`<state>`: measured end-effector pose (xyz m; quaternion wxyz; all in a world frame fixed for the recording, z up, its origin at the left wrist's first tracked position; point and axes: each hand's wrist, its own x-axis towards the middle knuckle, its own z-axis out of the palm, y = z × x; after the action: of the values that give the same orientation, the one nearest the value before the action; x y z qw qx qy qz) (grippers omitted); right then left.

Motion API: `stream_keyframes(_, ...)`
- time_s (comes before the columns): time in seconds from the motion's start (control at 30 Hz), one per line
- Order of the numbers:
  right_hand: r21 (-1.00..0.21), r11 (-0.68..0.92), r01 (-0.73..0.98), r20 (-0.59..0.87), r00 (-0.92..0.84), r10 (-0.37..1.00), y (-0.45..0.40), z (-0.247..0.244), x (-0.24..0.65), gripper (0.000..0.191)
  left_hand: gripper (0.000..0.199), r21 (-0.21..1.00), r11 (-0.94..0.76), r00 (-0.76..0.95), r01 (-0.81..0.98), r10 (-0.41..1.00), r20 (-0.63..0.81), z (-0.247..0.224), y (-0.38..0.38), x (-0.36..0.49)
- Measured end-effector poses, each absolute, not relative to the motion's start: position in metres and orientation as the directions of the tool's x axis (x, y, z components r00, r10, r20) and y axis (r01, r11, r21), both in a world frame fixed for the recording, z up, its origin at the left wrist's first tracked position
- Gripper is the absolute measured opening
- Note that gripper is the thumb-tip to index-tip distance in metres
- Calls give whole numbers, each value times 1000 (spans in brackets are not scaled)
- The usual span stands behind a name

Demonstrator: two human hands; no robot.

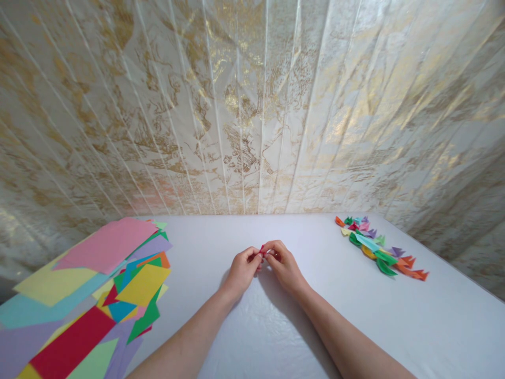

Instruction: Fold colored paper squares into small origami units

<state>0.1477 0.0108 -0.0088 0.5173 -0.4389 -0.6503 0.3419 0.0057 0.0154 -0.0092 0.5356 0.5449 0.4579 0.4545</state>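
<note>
Between my fingertips is a small folded piece of red paper [262, 250], mostly hidden by the fingers. My left hand [245, 266] pinches it from the left side. My right hand [283, 263] is closed on it from the right, with thumb and forefinger pressed together. Both hands are close together above the middle of the white table [244, 347]. The exact shape of the red paper is too small to make out.
Overlapping sheets of coloured paper cover the left side, among them a pink sheet [110, 245], a yellow piece [144, 284] and a red sheet [73, 345]. Several small folded paper shapes [366, 242] lie at the right. A gold-patterned curtain [244, 131] hangs behind the table.
</note>
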Motion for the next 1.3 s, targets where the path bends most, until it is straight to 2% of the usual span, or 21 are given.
stream_keyframes(0.43, -904, 364, 226, 353, -89, 932, 11, -6, 148, 20, 27, 985, 132, 170, -110, 979, -113, -1, 16, 3)
stream_keyframes(0.73, -922, 337, 188, 329, -74, 942, 12, -6, 148, 17, 26, 989, 116, 162, -92, 982, -100, -2, 16, 4)
stream_keyframes(1.07, -968, 245, -52, 249, -91, 964, 13, -8, 145, 4, 29, 995, 81, 170, -66, 983, -69, -2, 15, 4)
stream_keyframes(1.3, -970, 235, -65, 240, -91, 966, 13, -12, 145, 3, 27, 995, 75, 146, -66, 987, -64, 0, 13, 5)
